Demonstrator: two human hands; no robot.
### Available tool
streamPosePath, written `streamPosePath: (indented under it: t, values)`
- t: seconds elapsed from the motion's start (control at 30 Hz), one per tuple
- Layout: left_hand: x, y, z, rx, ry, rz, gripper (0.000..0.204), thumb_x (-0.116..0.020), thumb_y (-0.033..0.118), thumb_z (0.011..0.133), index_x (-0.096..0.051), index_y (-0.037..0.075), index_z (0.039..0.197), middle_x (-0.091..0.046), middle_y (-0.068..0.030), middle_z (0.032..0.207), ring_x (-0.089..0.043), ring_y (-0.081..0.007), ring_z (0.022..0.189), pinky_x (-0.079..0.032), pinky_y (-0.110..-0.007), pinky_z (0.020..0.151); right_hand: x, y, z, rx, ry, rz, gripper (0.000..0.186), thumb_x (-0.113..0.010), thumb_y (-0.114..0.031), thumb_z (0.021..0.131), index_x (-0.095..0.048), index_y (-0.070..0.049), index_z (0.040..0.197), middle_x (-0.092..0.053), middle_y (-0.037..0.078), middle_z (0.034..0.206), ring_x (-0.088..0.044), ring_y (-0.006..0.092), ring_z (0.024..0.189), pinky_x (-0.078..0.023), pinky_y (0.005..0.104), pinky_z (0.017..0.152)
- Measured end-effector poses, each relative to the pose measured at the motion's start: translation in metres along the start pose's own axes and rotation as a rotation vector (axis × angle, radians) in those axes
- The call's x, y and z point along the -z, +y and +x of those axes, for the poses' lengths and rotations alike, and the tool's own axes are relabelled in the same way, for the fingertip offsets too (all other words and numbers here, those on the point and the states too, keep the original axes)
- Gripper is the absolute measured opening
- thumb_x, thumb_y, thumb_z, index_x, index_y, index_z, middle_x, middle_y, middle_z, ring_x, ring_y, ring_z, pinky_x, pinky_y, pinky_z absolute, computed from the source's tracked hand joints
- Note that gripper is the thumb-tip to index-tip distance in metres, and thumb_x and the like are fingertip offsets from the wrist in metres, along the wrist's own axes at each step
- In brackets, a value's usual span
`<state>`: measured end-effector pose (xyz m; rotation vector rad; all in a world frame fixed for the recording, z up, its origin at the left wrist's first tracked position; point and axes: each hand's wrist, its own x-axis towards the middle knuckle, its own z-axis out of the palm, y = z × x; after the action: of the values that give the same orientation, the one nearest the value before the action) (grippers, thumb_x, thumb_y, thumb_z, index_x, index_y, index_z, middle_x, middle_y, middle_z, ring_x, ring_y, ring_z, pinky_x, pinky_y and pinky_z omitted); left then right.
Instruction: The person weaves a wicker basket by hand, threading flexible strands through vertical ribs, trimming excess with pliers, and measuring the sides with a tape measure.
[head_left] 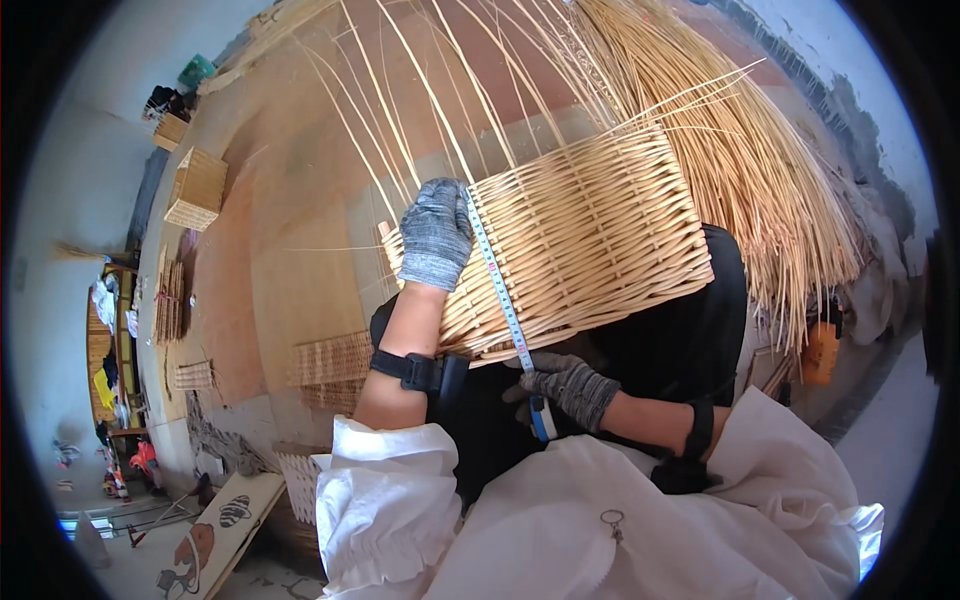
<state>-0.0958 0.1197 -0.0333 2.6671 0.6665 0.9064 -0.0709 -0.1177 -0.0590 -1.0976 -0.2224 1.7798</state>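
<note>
Measuring tape (497, 283) lies straight across the outer face of a woven wicker basket wall (590, 230), from its upper edge down past its lower one. The wall rests tilted on the person's dark trousers (722, 285), ahead of the body, its long axis climbing from lower left to upper right. The blade crosses that axis, roughly in line with the long bare stakes (430, 95) fanning out beyond the upper edge.

The gloved left hand (437, 232) is nearer the wicker: it lies against the wall's left part, fingers bent closed, with the tape's far end at its inner side by the upper edge. It appears to hold that end there; what else the hidden fingertips grip cannot be told. The gloved right hand (572, 390) sits just beyond the lower edge, nearer the body, curled around the blue-and-white tape case (542, 418), its fingers partly hidden. The blade thus spans the two hands, left one farther out. To the right, well apart from the left hand, spreads a thick bundle of pale rods (720, 170).
</note>
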Motion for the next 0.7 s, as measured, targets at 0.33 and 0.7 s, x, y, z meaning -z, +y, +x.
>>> streamPosePath:
  t: [0.33, 0.7]
  values:
    - [0.007, -0.004, 0.006, -0.076, -0.031, 0.042, 0.017, -0.050, 0.006, 0.078, -0.057, 0.005, 0.093, -0.057, -0.0161, 0.088, -0.055, -0.0336, 0.083, -0.044, -0.037, 0.074, 0.005, 0.004, 0.008, 0.007, -0.097, -0.074, 0.040, -0.049, -0.013, 0.085, -0.040, -0.006, 0.123, -0.060, 0.020, 0.092, -0.061, 0.0256, 0.071, -0.051, 0.0342, 0.063]
    - [0.010, 0.030, 0.012, -0.134, 0.199, 0.303, 0.027, -0.053, 0.011, 0.078, -0.055, 0.007, 0.104, -0.058, -0.0134, 0.094, -0.054, -0.0283, 0.089, -0.042, -0.037, 0.081, 0.030, -0.008, -0.015, 0.197, 0.094, 0.010, 0.021, -0.052, -0.014, 0.084, -0.054, 0.002, 0.098, -0.062, 0.015, 0.085, -0.061, 0.0206, 0.069, -0.051, 0.0304, 0.062]
